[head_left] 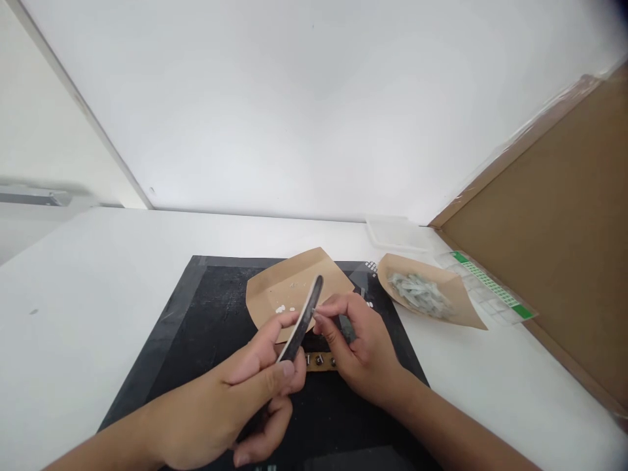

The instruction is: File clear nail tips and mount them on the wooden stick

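My left hand (245,386) is closed around a dark curved strip with a pale edge (305,320), which slants up and to the right. The thumb lies along its lower part. At the strip's upper right side, my right hand (360,340) has thumb and forefinger pinched together; whatever is between them is too small to make out. Behind the hands, a brown paper tray (279,278) holds a few small white pieces (280,309). Under the hands lies a narrow brown strip with small metal parts (318,362), partly hidden by both hands.
A black mat (196,314) covers the middle of the white table (132,261). To the right, another paper tray (464,297) holds pale translucent strips (419,294). Beside it lie a clear sheet with green bands (490,284) and a clear lid (397,233). A cardboard panel (554,229) borders the right.
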Available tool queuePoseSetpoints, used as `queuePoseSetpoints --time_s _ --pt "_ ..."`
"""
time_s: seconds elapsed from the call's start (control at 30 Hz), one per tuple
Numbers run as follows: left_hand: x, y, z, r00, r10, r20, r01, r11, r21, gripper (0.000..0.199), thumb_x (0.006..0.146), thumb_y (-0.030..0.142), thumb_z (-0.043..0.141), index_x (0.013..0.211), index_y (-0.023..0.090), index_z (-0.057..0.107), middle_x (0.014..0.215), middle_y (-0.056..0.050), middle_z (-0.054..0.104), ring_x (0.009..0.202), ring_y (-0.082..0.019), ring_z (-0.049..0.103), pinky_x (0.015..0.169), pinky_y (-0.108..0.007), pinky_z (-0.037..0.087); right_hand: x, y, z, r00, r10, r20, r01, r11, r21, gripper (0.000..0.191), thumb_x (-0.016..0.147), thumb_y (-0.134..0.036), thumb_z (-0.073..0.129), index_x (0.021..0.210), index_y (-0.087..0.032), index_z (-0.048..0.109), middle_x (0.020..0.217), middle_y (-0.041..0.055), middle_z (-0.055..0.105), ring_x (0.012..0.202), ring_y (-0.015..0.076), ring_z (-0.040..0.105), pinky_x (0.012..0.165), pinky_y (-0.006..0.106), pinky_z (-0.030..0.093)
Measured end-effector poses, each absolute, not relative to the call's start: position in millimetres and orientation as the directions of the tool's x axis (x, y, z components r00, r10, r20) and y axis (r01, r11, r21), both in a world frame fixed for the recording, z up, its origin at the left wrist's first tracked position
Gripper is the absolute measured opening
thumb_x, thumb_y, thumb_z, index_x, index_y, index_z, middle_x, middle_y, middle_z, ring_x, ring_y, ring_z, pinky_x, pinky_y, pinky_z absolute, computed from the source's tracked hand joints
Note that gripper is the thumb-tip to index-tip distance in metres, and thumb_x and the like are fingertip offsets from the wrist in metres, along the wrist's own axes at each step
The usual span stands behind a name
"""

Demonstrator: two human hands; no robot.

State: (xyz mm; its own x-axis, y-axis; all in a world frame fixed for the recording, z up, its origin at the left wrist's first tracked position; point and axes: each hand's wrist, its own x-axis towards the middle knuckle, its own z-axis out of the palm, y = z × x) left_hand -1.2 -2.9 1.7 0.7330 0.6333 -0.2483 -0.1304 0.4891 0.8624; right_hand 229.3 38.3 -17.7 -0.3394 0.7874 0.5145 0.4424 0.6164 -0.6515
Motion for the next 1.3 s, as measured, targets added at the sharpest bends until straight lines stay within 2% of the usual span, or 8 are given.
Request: queuePoseSetpoints --time_s 0.13,0.33,0.4,0.5,0.63,0.77,1.0,1.3 --pt "-2 1 3 0.713 0.654 -0.251 -0.107 0.456 0.884 0.045 0.111 0.050 0.043 0.151 0.035 0.027 0.090 0.005 0.049 0.044 0.001 0.042 0.042 -0.013 0.030 230 37 -20 -0.304 0.797 0.521 0.452 0.603 -0.657 0.007 0.102 -0.019 0.059 0.104 -0.026 0.061 0.092 0.0024 0.072 0.086 0.0207 0.070 0.080 0.037 0.051" --pt "-2 6 3 0.719 0.656 -0.231 -0.079 0.408 0.910 0.032 0.111 0.035 0.042 0.143 0.032 0.038 0.107 -0.004 0.060 0.077 -0.019 0.077 0.059 -0.024 0.060 229 33 -17 -0.356 0.711 0.606 0.475 0.696 -0.538 0.012 0.101 -0.014 0.059 0.107 -0.024 0.058 0.086 0.0006 0.071 0.082 0.0196 0.069 0.081 0.038 0.047" --pt "-5 7 3 0.728 0.643 -0.240 -0.067 0.415 0.907 0.025 0.109 0.027 0.042 0.134 0.028 0.045 0.104 -0.002 0.059 0.071 -0.014 0.072 0.057 -0.022 0.059 228 32 -15 -0.395 0.686 0.612 0.489 0.720 -0.492 0.012 0.101 -0.012 0.059 0.105 -0.023 0.058 0.086 0.0010 0.071 0.081 0.0190 0.069 0.080 0.038 0.044" --pt "-10 10 5 0.740 0.614 -0.274 -0.060 0.466 0.883 0.019 0.104 0.020 0.045 0.122 0.026 0.048 0.093 0.003 0.051 0.060 -0.006 0.049 0.051 -0.015 0.051 227 33 -12 -0.461 0.659 0.595 0.485 0.748 -0.453 0.012 0.100 -0.011 0.058 0.100 -0.022 0.056 0.083 0.0004 0.070 0.078 0.0178 0.068 0.077 0.036 0.041" --pt "-15 11 10 0.727 0.564 -0.391 0.046 0.528 0.848 0.018 0.106 0.040 0.048 0.117 0.027 0.047 0.088 0.005 0.044 0.056 -0.006 0.033 0.041 -0.011 0.034 228 35 -11 -0.527 0.649 0.548 0.467 0.760 -0.452 0.012 0.100 -0.011 0.058 0.096 -0.022 0.053 0.081 -0.0010 0.069 0.073 0.0161 0.065 0.076 0.036 0.039" --pt "-9 9 12 0.608 0.617 -0.500 0.257 0.443 0.859 0.044 0.105 0.064 0.038 0.099 0.022 0.049 0.082 0.004 0.044 0.051 -0.006 0.035 0.037 -0.014 0.029 227 35 -10 -0.558 0.625 0.546 0.460 0.780 -0.423 0.014 0.101 -0.009 0.054 0.097 -0.023 0.051 0.080 -0.0009 0.071 0.072 0.0165 0.066 0.076 0.037 0.038" --pt "5 0 13 0.444 0.818 -0.365 0.354 0.214 0.911 0.047 0.108 0.059 0.035 0.089 0.021 0.053 0.073 0.003 0.047 0.057 -0.010 0.039 0.044 -0.018 0.031 220 37 -5 -0.551 0.605 0.575 0.552 0.781 -0.292 0.018 0.101 -0.006 0.052 0.092 -0.021 0.048 0.078 0.0020 0.070 0.073 0.0183 0.068 0.071 0.037 0.034" --pt "3 2 2 0.406 0.777 -0.481 0.363 0.346 0.865 0.057 0.103 0.071 0.035 0.081 0.021 0.052 0.060 0.005 0.050 0.039 -0.008 0.042 0.034 -0.016 0.038 215 37 -5 -0.625 0.536 0.567 0.565 0.812 -0.144 0.024 0.102 -0.009 0.048 0.084 -0.024 0.042 0.074 -0.0001 0.069 0.065 0.0167 0.060 0.069 0.038 0.030"
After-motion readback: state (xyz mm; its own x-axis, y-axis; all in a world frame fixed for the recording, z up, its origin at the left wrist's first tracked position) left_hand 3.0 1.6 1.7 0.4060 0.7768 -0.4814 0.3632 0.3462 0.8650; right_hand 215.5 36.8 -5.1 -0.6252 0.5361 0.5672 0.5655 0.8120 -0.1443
